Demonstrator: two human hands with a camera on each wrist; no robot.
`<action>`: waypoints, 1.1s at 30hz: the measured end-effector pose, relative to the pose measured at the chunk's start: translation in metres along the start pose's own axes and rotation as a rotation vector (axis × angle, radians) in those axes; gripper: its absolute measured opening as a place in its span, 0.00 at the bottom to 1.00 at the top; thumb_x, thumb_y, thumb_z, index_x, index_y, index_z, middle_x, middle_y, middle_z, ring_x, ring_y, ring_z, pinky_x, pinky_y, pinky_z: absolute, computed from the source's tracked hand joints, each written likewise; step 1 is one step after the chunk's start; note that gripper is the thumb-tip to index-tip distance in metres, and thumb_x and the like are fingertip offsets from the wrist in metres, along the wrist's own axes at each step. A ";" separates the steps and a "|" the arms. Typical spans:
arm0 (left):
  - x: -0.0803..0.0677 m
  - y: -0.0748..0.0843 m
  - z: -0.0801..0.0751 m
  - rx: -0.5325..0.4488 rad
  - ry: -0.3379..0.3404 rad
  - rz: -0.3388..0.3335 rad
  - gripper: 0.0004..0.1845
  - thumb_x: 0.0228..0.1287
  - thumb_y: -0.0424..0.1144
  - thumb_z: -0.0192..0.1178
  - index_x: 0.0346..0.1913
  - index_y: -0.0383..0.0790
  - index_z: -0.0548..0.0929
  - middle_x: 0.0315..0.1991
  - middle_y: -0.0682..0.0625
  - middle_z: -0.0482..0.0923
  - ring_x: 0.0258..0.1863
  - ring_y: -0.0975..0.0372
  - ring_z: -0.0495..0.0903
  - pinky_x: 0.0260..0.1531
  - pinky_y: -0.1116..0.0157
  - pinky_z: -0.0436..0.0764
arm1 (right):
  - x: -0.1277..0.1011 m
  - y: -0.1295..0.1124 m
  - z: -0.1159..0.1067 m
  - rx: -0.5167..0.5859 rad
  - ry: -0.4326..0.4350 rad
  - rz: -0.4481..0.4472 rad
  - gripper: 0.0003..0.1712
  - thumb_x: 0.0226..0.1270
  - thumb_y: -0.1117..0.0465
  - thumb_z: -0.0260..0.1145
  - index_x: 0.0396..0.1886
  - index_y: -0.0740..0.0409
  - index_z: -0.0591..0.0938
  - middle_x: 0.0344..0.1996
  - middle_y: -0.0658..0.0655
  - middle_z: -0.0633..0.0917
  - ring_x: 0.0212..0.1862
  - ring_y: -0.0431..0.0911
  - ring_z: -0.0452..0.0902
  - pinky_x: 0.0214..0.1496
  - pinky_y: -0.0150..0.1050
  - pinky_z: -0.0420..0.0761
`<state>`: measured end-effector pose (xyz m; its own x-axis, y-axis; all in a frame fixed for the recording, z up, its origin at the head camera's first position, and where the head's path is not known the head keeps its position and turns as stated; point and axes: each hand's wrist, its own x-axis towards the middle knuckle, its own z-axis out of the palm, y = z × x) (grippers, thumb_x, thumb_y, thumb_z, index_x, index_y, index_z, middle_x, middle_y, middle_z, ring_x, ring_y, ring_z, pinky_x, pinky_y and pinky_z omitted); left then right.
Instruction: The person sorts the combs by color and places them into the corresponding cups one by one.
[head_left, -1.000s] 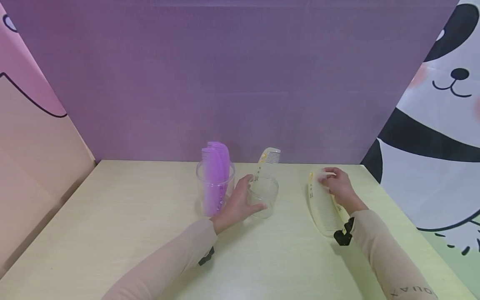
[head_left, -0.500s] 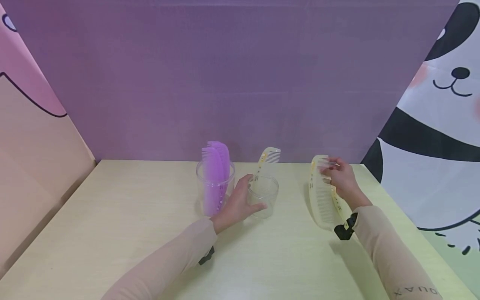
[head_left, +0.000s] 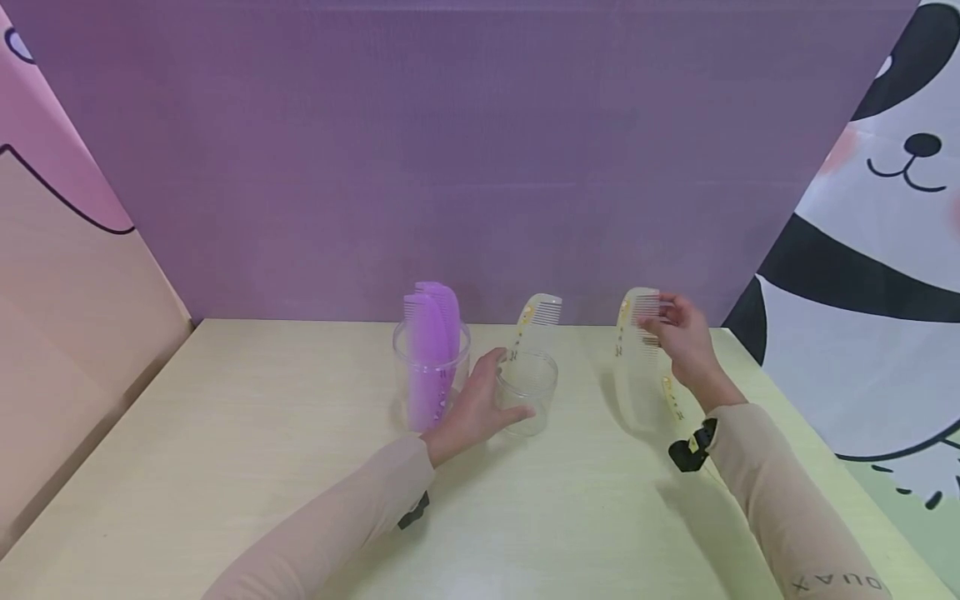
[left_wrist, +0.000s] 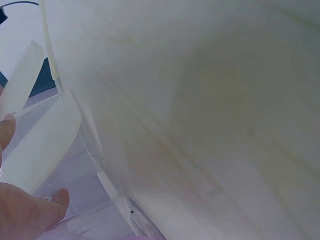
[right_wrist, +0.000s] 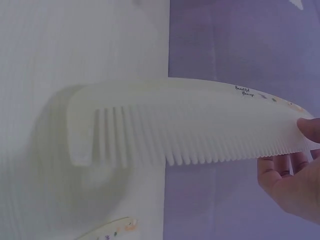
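Observation:
My left hand grips a small clear cup from its left side, thumb in front and fingers behind. One cream comb stands tilted in this cup; the left wrist view shows the comb through the clear wall. To the right, my right hand pinches another cream comb near one end and holds it nearly upright above the table. In the right wrist view, the held comb has printed lettering and small flowers along its back. A further cream comb lies below the right hand, partly hidden by the arm.
Left of my left hand stands a larger clear cup with several purple combs in it. A purple panel rises behind the back edge of the pale table.
The right hand has raised its comb off the table, up and away from the comb that stays lying there. The left hand and its cup have kept their place.

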<state>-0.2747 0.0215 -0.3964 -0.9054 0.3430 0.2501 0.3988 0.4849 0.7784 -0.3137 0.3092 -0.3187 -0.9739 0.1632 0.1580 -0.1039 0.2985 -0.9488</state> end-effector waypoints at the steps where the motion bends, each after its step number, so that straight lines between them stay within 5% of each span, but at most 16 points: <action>1: 0.000 0.000 0.000 -0.001 -0.002 -0.001 0.49 0.49 0.47 0.68 0.69 0.39 0.50 0.67 0.45 0.58 0.63 0.54 0.64 0.63 0.57 0.67 | 0.000 -0.002 0.001 0.008 0.004 -0.013 0.18 0.62 0.69 0.59 0.48 0.48 0.68 0.35 0.41 0.75 0.37 0.32 0.72 0.34 0.25 0.76; 12: 0.000 -0.001 0.000 0.004 -0.002 0.001 0.50 0.49 0.47 0.69 0.69 0.38 0.50 0.67 0.44 0.57 0.63 0.53 0.64 0.63 0.57 0.67 | -0.001 -0.025 0.008 0.173 0.044 -0.083 0.18 0.60 0.72 0.59 0.44 0.45 0.71 0.36 0.41 0.76 0.41 0.35 0.71 0.36 0.22 0.75; 26: 0.000 0.000 0.000 0.004 -0.003 -0.005 0.49 0.49 0.46 0.69 0.69 0.39 0.50 0.67 0.45 0.57 0.64 0.54 0.63 0.64 0.57 0.66 | -0.008 -0.065 0.017 0.299 0.073 -0.121 0.20 0.59 0.68 0.62 0.50 0.48 0.72 0.45 0.46 0.77 0.50 0.43 0.70 0.46 0.31 0.75; 33: 0.000 0.000 0.000 0.005 0.002 0.002 0.49 0.48 0.46 0.69 0.69 0.38 0.50 0.67 0.44 0.58 0.64 0.53 0.63 0.64 0.57 0.66 | -0.013 -0.081 0.021 0.425 0.042 -0.152 0.20 0.57 0.68 0.64 0.48 0.50 0.73 0.45 0.48 0.78 0.50 0.44 0.71 0.43 0.30 0.76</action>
<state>-0.2752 0.0214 -0.3965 -0.9047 0.3425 0.2533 0.4017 0.4878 0.7750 -0.2966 0.2631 -0.2497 -0.9331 0.1879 0.3067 -0.3272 -0.0893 -0.9407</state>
